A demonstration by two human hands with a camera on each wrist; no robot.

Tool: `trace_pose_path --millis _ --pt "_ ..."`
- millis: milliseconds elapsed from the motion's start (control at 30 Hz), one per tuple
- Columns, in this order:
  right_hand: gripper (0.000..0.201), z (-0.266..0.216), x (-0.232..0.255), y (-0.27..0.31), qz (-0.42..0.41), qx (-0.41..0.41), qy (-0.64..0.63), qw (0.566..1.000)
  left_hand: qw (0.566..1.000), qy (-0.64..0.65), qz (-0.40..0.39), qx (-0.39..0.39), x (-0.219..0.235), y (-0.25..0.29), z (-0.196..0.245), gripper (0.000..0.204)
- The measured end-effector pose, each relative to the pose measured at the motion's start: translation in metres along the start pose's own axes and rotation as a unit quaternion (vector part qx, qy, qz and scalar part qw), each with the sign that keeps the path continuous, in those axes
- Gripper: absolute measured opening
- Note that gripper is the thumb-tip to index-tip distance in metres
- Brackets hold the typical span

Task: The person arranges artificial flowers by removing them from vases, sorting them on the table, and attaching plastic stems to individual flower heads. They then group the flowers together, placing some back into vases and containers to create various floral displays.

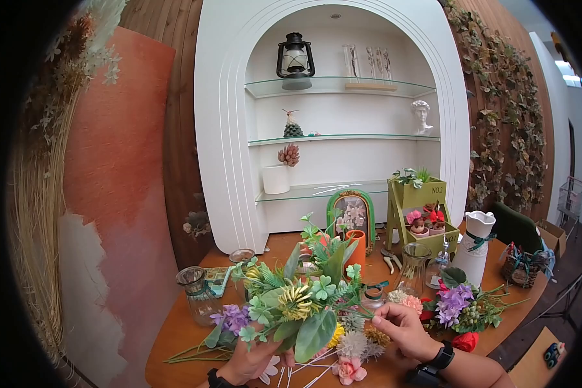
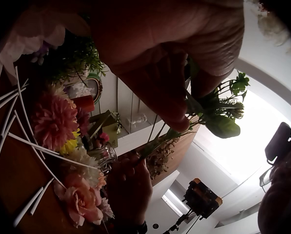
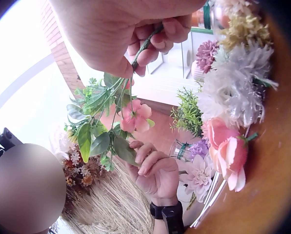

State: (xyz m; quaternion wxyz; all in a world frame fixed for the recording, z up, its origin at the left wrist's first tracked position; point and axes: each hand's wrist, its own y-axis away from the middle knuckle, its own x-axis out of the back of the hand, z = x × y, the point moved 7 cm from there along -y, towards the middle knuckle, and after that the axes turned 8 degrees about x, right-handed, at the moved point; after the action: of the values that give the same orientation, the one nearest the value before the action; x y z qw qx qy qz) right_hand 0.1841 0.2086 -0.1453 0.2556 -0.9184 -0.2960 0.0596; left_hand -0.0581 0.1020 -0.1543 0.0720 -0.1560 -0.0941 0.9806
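A bunch of artificial greenery (image 1: 304, 304) is held up over the table's front, with clover-like leaves, broad leaves and a spiky yellow flower. Its green stem (image 3: 148, 45) is gripped by my right hand (image 1: 404, 330), the fingers curled round it. On the other side my left hand (image 1: 255, 361) pinches a broad leaf (image 3: 123, 150) at the lower edge of the bunch. A pink flower (image 3: 136, 117) shows among the leaves in the right wrist view. Below the hands lie white sticks (image 1: 310, 370), a pink rose (image 1: 350, 370) and a white flower (image 1: 352, 344).
Purple flowers (image 1: 231, 319) lie at the left beside a glass vase (image 1: 197, 294). At the right are a purple bouquet (image 1: 456, 305), a white vase (image 1: 473, 249) and a basket (image 1: 519, 265). A green stand (image 1: 427, 210) and pliers (image 1: 389, 260) sit further back.
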Motion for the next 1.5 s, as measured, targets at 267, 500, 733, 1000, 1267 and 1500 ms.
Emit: trace_pose_path --millis 267,500,733,1000,1267,1500 --pt "0.017 0.0 0.0 0.0 -0.001 0.003 0.004 1.0 0.999 -0.014 0.008 0.034 0.004 0.001 -0.008 0.033" --pt "0.018 0.001 0.0 0.0 -0.003 -0.002 0.004 1.0 0.999 0.005 -0.018 0.051 0.012 -0.002 -0.017 0.034" --pt "0.017 -0.001 0.0 0.001 -0.005 -0.001 0.011 1.0 1.0 -0.01 0.008 0.012 0.004 -0.001 -0.008 0.035" --pt "0.014 0.003 0.006 0.001 0.046 -0.008 -0.092 0.995 0.995 0.077 -0.05 -0.024 -0.003 -0.006 0.002 0.045" --pt "0.015 -0.002 0.0 0.002 0.014 0.005 -0.151 0.988 0.979 -0.196 0.015 -0.059 -0.013 0.005 0.016 0.03" --pt "0.024 -0.007 -0.001 0.0 0.02 0.026 -0.062 0.998 0.971 -0.225 -0.077 -0.011 -0.075 -0.011 0.025 0.048"
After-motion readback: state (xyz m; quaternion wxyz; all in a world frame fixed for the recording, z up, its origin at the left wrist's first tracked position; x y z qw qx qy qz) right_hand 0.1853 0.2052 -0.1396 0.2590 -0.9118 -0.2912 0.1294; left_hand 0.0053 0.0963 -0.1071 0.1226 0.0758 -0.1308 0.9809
